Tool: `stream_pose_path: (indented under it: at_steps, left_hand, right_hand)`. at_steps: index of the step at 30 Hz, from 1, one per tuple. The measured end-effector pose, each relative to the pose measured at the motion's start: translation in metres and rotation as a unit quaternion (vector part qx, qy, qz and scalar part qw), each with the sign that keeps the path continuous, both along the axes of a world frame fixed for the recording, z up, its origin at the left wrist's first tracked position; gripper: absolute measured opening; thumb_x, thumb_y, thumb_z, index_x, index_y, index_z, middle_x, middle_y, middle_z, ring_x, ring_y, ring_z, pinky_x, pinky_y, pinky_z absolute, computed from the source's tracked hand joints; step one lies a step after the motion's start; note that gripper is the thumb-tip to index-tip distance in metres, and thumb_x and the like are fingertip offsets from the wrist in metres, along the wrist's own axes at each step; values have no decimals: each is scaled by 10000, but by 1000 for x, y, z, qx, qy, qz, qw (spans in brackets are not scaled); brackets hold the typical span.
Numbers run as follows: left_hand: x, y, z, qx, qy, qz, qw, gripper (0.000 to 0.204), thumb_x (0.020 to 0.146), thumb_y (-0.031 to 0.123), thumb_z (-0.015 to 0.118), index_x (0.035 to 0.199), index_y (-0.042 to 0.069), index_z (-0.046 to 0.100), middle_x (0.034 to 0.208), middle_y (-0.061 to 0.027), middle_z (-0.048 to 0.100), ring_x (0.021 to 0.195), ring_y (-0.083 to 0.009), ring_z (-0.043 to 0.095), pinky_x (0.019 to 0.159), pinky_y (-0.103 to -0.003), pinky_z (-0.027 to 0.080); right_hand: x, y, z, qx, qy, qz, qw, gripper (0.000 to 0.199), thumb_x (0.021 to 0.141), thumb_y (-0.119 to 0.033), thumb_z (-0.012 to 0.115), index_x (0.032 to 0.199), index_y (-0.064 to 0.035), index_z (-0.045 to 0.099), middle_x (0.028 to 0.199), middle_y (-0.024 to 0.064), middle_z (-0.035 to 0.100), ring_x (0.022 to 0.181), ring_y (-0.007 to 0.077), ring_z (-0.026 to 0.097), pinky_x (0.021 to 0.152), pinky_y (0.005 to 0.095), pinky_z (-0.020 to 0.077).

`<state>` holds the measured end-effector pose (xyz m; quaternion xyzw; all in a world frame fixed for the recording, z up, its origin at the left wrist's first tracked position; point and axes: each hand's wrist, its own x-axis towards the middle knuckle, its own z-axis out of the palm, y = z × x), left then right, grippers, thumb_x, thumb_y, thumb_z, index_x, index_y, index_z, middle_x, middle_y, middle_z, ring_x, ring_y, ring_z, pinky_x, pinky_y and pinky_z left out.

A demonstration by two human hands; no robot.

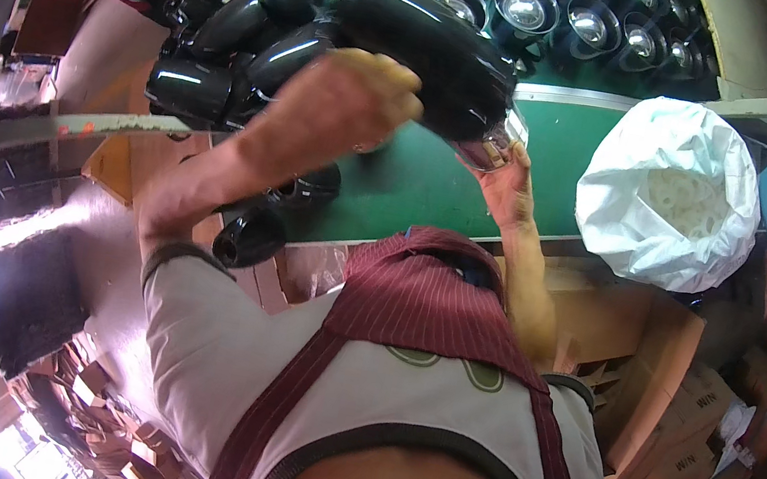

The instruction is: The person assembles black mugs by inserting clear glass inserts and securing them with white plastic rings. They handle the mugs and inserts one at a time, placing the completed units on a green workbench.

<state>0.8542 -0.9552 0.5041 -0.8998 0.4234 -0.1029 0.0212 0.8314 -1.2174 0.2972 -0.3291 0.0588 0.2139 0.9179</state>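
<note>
A large, glossy black curved housing is raised above the green tabletop, its kind unclear. At its right end is my right hand, fingers bent around the lower rim, where something see-through shows. My left hand is closed with curled fingers against the near left side of the housing. That hand is slightly blurred, and whatever it may pinch is hidden. More glossy black housings are heaped close together just left of it, one with a round opening on top.
Several black cups with shiny silver insides stand in rows at the back of the green table. On the right sits a white bag of small pale rings. Cardboard boxes fill the right side; a metal rail crosses the left.
</note>
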Motion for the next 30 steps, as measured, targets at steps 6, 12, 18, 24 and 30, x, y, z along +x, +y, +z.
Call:
stream_pose_path:
  at_steps: [6,12,18,24,30]
  left_hand:
    - [-72,-94,-8,131,-2,-156,979,119,755,190,682,832,114,632,833,3,533,875,-142,569,742,-282,429]
    - [-69,-84,26,-309,98,-85,942,954,609,390,906,1415,73,506,1394,-189,459,1317,-299,467,1143,-543,328]
    - [-80,-76,-9,-383,295,105,869,1324,587,287,982,1590,60,148,1436,-217,493,1301,-299,515,1123,-412,390]
    - [-77,-78,22,-345,300,-100,884,1391,549,201,965,1590,38,56,1438,-232,490,1255,-385,557,1079,-444,445]
    - [-73,-72,24,-369,326,-95,865,1392,550,185,959,1587,70,39,1422,-244,500,1246,-407,559,1074,-456,453]
  right_hand:
    - [-68,-4,0,-3,-28,-3,1000,766,909,-524,656,1497,-108,394,1513,82,455,1380,237,445,1150,435,372]
    - [-92,-28,13,-13,-67,5,998,752,927,-525,622,1503,-104,384,1517,85,449,1386,243,436,1152,436,368]
    - [-112,-51,20,-31,-83,19,996,739,945,-527,589,1508,-100,373,1520,89,444,1393,248,427,1155,438,363]
    - [-122,-71,19,-52,-82,20,995,726,963,-528,555,1514,-96,363,1524,93,438,1400,253,418,1157,440,358]
    - [-118,-71,20,-73,-86,23,993,713,981,-529,521,1519,-93,352,1528,97,433,1406,258,410,1160,442,354]
